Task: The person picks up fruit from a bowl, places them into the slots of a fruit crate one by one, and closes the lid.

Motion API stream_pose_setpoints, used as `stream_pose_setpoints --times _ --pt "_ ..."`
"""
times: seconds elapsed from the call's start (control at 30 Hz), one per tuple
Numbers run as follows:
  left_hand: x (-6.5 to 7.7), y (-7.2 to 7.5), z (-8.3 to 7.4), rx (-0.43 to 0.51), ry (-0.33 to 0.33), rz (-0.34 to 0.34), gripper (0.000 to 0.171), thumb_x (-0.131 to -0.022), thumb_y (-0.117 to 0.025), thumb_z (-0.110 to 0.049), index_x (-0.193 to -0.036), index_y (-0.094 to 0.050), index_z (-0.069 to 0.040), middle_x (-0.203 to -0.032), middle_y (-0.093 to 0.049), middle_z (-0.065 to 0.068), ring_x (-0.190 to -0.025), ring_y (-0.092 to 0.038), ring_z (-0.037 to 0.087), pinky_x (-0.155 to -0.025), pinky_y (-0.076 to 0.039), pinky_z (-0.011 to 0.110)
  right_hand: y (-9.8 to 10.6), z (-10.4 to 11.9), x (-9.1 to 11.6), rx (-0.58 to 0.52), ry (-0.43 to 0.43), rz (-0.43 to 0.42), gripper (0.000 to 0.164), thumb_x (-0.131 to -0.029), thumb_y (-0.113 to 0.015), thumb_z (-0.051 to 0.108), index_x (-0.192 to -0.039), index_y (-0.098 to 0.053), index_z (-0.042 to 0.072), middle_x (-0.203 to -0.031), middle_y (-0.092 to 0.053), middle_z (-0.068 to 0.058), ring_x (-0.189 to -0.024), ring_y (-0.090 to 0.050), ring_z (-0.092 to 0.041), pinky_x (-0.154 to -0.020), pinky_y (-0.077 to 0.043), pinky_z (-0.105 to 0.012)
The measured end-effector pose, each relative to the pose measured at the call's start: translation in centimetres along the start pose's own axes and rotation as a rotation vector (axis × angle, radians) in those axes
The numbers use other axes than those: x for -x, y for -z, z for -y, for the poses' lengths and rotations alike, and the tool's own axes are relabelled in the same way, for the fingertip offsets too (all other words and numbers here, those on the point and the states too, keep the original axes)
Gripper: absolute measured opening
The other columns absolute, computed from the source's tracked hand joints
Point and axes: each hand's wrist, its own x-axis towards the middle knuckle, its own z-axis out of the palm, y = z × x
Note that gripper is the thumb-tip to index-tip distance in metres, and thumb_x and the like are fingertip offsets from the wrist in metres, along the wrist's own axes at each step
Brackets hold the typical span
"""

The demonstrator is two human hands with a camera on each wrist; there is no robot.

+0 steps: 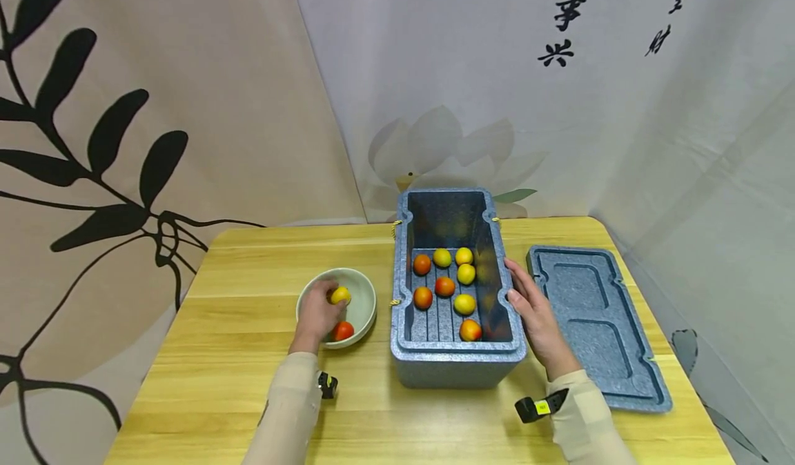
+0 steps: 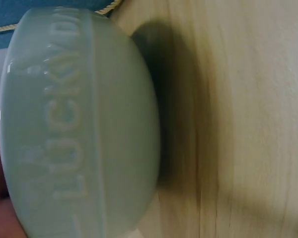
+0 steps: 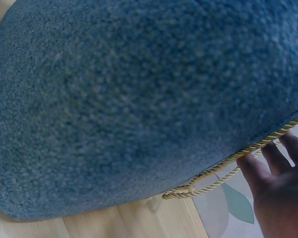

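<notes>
In the head view my left hand [image 1: 318,317] reaches into a pale green bowl [image 1: 368,315]. Its thumb and fingers pinch a small round yellow fruit [image 1: 339,295]. A red fruit [image 1: 344,330] lies in the bowl beside the wrist. The left wrist view is mostly the bowl's outside [image 2: 114,114] with raised lettering, which hides most of the hand. My right hand [image 1: 539,323] rests its fairly straight fingers on the right rim of a grey-blue foam box [image 1: 459,365]. Seen from the right wrist, those fingers touch the gold rope [image 3: 228,161] along the box.
Several yellow and red-orange fruits, one of them yellow [image 1: 464,304], lie spread over the box's ribbed floor. The box's lid [image 1: 596,327] lies flat on the wooden table [image 1: 248,299] to the right. A printed cloth [image 1: 248,92] hangs behind the table.
</notes>
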Motion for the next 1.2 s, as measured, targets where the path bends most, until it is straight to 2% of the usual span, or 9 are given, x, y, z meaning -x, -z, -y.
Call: stream_pose_setpoints --times 0.17,0.3,0.47,0.63,1.0,1.2 --pt "-0.01 -0.39 -0.05 -0.05 0.045 0.052 0.041 -0.083 -0.074 -0.002 -0.121 -0.061 0.008 -0.113 -0.064 0.022 -0.102 -0.059 0.033 -0.095 -0.048 0.045 -0.07 -0.01 -0.01 -0.015 0.013 0.002 0.048 -0.106 -0.04 0.009 -0.153 -0.031 0.006 -0.152 -0.033 -0.006 -0.132 -0.038 -0.013 -0.099 -0.042 -0.021" --pt "0.03 -0.61 -0.12 -0.041 0.042 0.065 0.045 -0.084 -0.075 -0.004 -0.124 -0.059 0.008 -0.114 -0.064 0.022 -0.103 -0.06 0.033 -0.095 -0.048 0.046 -0.08 -0.04 0.02 -0.01 0.011 -0.007 0.048 -0.106 -0.041 0.009 -0.153 -0.031 0.006 -0.153 -0.032 -0.008 -0.133 -0.037 -0.012 -0.1 -0.042 -0.02" --pt "0.25 -0.64 -0.26 -0.006 0.033 0.043 0.044 -0.084 -0.076 -0.002 -0.124 -0.06 0.006 -0.113 -0.065 0.021 -0.104 -0.061 0.033 -0.094 -0.05 0.045 -0.11 0.05 0.04 -0.001 0.0 -0.011 0.048 -0.106 -0.041 0.01 -0.153 -0.031 0.006 -0.154 -0.031 -0.011 -0.132 -0.038 -0.013 -0.099 -0.042 -0.02" --pt "0.39 -0.54 -0.26 0.016 0.005 0.008 0.04 -0.084 -0.076 0.0 -0.121 -0.062 0.006 -0.112 -0.064 0.021 -0.101 -0.062 0.033 -0.09 -0.052 0.044 -0.12 0.09 0.02 -0.004 0.005 -0.006 0.048 -0.106 -0.04 0.009 -0.153 -0.031 0.006 -0.153 -0.032 -0.009 -0.131 -0.039 -0.014 -0.099 -0.043 -0.021" --pt "0.51 -0.65 0.06 0.059 0.0 -0.007 0.038 -0.085 -0.076 -0.001 -0.12 -0.063 0.005 -0.115 -0.062 0.02 -0.104 -0.062 0.032 -0.091 -0.053 0.041 -0.15 -0.01 0.05 -0.012 0.001 -0.008 0.049 -0.106 -0.04 0.009 -0.153 -0.031 0.006 -0.152 -0.033 -0.008 -0.131 -0.039 -0.014 -0.099 -0.043 -0.021" --pt "0.62 -0.45 -0.12 0.16 0.004 -0.014 0.038 -0.086 -0.073 0.002 -0.122 -0.062 0.006 -0.117 -0.059 0.022 -0.108 -0.061 0.035 -0.091 -0.053 0.04 -0.07 -0.14 0.06 -0.014 0.002 -0.011 0.049 -0.106 -0.04 0.009 -0.153 -0.031 0.006 -0.154 -0.031 -0.008 -0.133 -0.037 -0.014 -0.1 -0.042 -0.021"
